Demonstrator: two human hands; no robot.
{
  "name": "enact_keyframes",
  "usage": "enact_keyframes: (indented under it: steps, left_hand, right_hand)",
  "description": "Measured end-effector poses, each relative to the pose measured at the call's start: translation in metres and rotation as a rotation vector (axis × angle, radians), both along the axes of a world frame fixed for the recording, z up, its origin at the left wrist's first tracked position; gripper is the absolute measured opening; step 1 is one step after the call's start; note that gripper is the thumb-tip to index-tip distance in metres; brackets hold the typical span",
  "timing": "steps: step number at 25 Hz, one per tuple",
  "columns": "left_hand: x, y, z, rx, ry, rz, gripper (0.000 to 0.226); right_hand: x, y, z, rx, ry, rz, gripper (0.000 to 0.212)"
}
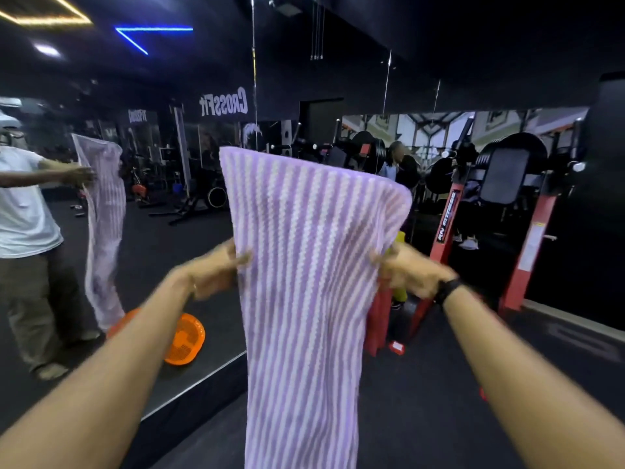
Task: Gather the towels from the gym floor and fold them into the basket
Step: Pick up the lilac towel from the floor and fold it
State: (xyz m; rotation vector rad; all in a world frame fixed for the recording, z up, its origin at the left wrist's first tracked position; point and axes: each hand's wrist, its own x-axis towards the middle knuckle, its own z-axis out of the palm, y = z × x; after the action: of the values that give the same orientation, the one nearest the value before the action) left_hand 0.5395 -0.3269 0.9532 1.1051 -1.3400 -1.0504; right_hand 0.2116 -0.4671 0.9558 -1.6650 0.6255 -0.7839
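- The towel is the biggest thing here: lilac with thin white stripes running down its length, a nubbly weave, held up in the air between the two hands. Its top edge rises above both hands and curls over at the upper right corner; the rest hangs straight down below them and out of sight at the bottom.
- The mirror on the wall beyond the left hand shows the same towel as a paler strip, held out by a person in a white shirt and dark trousers.
- A red and black weight machine stands beyond the right hand, against the dark wall.
- The orange basket lies tipped on its side on the dark floor, below and past the left hand, just by the foot of the mirror, well apart from the towel.
- The left hand pinches the towel's left edge, fingers curled onto the cloth; it is blurred.
- The right hand grips the right edge at about the same height, also blurred.
- A black watch sits on the right wrist.
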Motion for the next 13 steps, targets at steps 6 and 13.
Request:
enact_keyframes:
  steps: [6,13]
  left_hand:
    - [-0.011,0.003,-0.041,-0.021,0.125,0.292,0.078]
    - [0.009,0.016,-0.035,0.217,-0.191,0.117,0.054]
  right_hand:
    - [-0.001,-0.008,-0.051,0.058,-0.146,-0.174,0.063]
    - [-0.023,-0.006,-0.036,-0.006,0.25,0.042,0.034]
